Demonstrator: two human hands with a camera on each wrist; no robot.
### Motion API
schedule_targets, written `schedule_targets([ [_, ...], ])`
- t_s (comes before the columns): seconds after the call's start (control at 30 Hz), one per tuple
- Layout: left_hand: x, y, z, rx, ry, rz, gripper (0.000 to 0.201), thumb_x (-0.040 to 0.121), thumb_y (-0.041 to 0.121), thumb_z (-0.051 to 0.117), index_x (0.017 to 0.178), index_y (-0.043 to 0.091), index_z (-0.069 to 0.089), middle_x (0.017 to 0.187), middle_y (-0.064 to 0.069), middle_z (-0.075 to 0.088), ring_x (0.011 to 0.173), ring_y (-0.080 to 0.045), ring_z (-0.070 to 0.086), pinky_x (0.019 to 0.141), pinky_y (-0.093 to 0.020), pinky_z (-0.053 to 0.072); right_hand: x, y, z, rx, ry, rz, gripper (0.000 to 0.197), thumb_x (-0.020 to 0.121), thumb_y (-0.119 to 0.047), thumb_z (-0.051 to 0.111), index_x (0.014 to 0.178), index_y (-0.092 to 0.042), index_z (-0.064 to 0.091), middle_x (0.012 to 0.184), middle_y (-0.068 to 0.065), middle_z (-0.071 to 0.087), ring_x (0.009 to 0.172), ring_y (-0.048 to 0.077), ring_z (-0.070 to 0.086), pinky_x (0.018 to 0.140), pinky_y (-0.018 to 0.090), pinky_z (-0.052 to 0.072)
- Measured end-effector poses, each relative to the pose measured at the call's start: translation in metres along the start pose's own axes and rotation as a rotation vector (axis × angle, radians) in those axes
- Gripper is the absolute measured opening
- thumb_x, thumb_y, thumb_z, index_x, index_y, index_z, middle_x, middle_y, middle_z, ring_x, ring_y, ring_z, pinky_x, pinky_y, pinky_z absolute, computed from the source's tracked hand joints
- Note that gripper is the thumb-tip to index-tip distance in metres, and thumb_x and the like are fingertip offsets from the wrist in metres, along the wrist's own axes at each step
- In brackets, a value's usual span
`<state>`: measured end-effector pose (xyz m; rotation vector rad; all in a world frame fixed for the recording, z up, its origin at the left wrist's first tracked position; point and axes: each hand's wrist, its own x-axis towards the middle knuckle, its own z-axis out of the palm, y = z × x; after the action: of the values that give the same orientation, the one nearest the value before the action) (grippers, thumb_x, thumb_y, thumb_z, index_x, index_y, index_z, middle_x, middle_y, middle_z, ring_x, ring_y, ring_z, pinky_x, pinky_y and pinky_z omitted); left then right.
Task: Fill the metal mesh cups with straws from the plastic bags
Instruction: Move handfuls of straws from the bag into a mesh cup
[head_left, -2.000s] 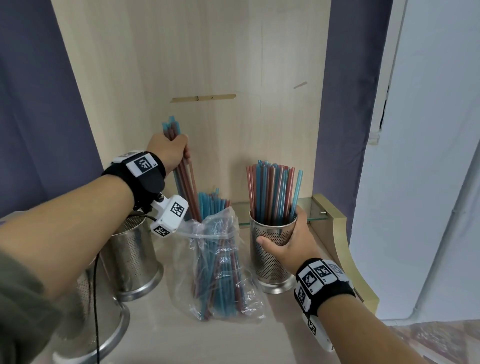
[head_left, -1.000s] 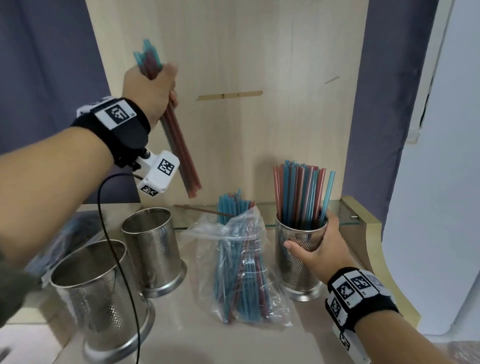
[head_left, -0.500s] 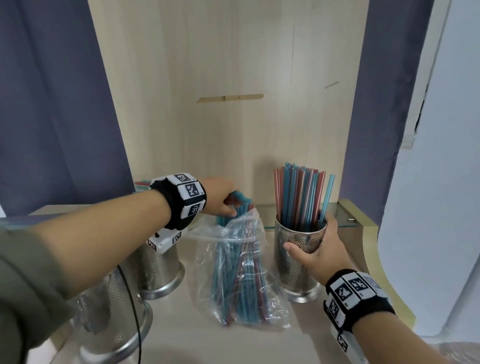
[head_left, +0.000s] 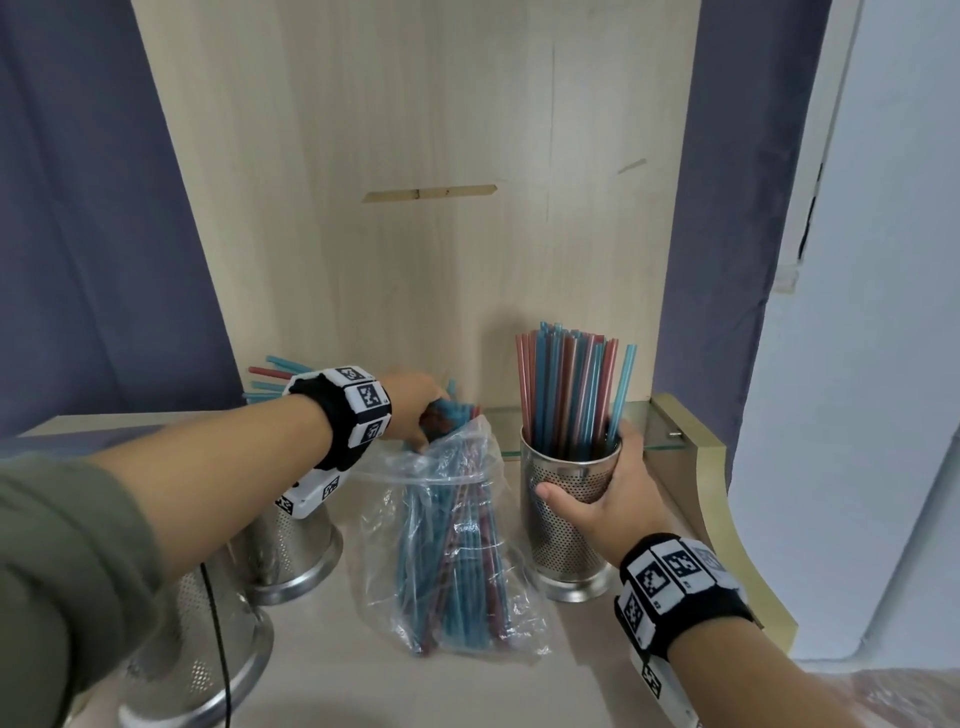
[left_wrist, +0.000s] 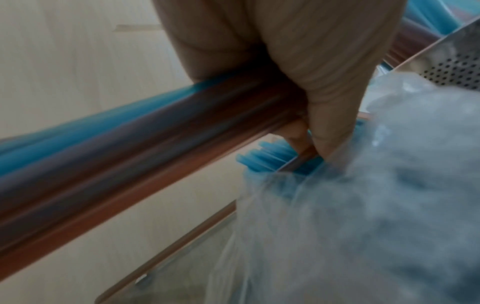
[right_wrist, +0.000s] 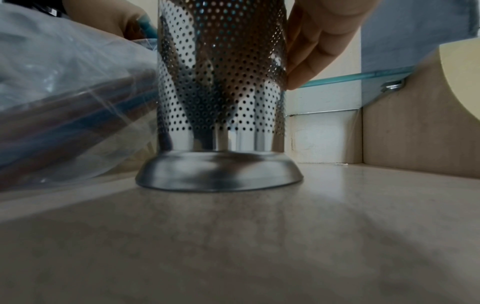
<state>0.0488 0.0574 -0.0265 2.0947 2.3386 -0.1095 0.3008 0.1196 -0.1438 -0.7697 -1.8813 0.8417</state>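
My right hand (head_left: 608, 493) grips the rim and wall of a metal mesh cup (head_left: 569, 519) packed with upright blue and red straws (head_left: 566, 384); its base stands on the counter (right_wrist: 221, 172). A clear plastic bag (head_left: 452, 545) of straws leans just left of it. At the bag's mouth my left hand (head_left: 423, 423) holds a bundle of blue and red straws (left_wrist: 130, 148) across the palm. The bundle's ends (head_left: 270, 374) stick out to the left behind the wrist. Its fingertips (left_wrist: 319, 144) are down among the blue straw tips (left_wrist: 262, 156) in the bag.
Two more mesh cups stand at the left, one (head_left: 291, 551) under my left wrist, one (head_left: 197, 670) nearer, with a black cable hanging in front of it. A glass shelf (right_wrist: 358, 77) and a wooden side panel (head_left: 696, 467) border the right. A wooden back wall stands behind.
My left hand, raised high with the bundle a second ago, has come down to the bag's mouth and stayed there. My right hand keeps its hold on the full cup.
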Motion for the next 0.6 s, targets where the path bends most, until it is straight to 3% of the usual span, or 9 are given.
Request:
schedule_targets([
  [0.17, -0.002, 0.003, 0.001, 0.089, 0.037, 0.047, 0.025, 0.086, 0.017, 0.069, 0.11, 0.009, 0.068, 0.105, -0.007, 0.071, 0.098, -0.023, 0.064, 0.081, -0.027, 0.045, 0.001, 0.001, 0.0, 0.009, -0.008, -0.014, 0.096, 0.062, -0.037, 0.091, 0.13, -0.041, 0.024, 0.112, -0.027, 0.053, 0.11, 0.003, 0.057, 0.094, 0.02, 0.042],
  [0.23, -0.005, 0.002, -0.008, 0.09, 0.077, 0.061, 0.022, 0.087, 0.025, 0.07, 0.104, 0.011, 0.069, 0.099, -0.005, 0.071, 0.092, -0.022, 0.065, 0.079, -0.03, 0.048, 0.001, 0.003, 0.0, 0.01, -0.01, -0.015, 0.095, 0.061, -0.038, 0.091, 0.127, -0.044, 0.022, 0.113, -0.028, 0.053, 0.11, 0.003, 0.057, 0.095, 0.022, 0.043],
  [0.3, -0.011, 0.002, -0.02, 0.082, 0.15, 0.074, 0.02, 0.086, 0.033, 0.071, 0.087, 0.013, 0.065, 0.089, -0.006, 0.068, 0.082, -0.024, 0.063, 0.071, -0.031, 0.047, 0.001, 0.004, 0.001, 0.008, -0.01, -0.014, 0.095, 0.061, -0.04, 0.091, 0.127, -0.045, 0.022, 0.115, -0.027, 0.054, 0.111, 0.004, 0.057, 0.096, 0.024, 0.044],
  [0.4, -0.024, 0.003, -0.039, -0.048, 0.288, 0.142, 0.019, 0.083, 0.029, 0.076, 0.078, 0.015, 0.063, 0.079, -0.004, 0.064, 0.074, -0.022, 0.059, 0.064, -0.027, 0.041, 0.002, 0.004, 0.001, 0.005, -0.011, -0.014, 0.094, 0.06, -0.041, 0.091, 0.127, -0.045, 0.025, 0.115, -0.027, 0.054, 0.11, 0.002, 0.057, 0.095, 0.023, 0.045],
  [0.5, -0.043, 0.013, -0.063, -0.298, 0.413, 0.187, 0.009, 0.082, 0.02, 0.077, 0.084, 0.02, 0.068, 0.08, 0.009, 0.068, 0.077, -0.009, 0.063, 0.066, -0.006, 0.041, 0.002, 0.003, 0.001, 0.011, -0.004, -0.013, 0.093, 0.06, -0.038, 0.092, 0.127, -0.043, 0.026, 0.114, -0.027, 0.055, 0.108, 0.0, 0.058, 0.094, 0.023, 0.045],
  [0.6, -0.061, 0.026, -0.088, -0.586, 0.507, 0.213, 0.012, 0.082, 0.011, 0.076, 0.092, 0.015, 0.071, 0.069, 0.026, 0.068, 0.074, 0.011, 0.064, 0.071, 0.0, 0.042, 0.002, 0.004, 0.002, 0.008, -0.001, -0.005, 0.095, 0.06, -0.038, 0.092, 0.131, -0.04, 0.028, 0.116, -0.023, 0.056, 0.11, 0.004, 0.058, 0.096, 0.025, 0.045],
])
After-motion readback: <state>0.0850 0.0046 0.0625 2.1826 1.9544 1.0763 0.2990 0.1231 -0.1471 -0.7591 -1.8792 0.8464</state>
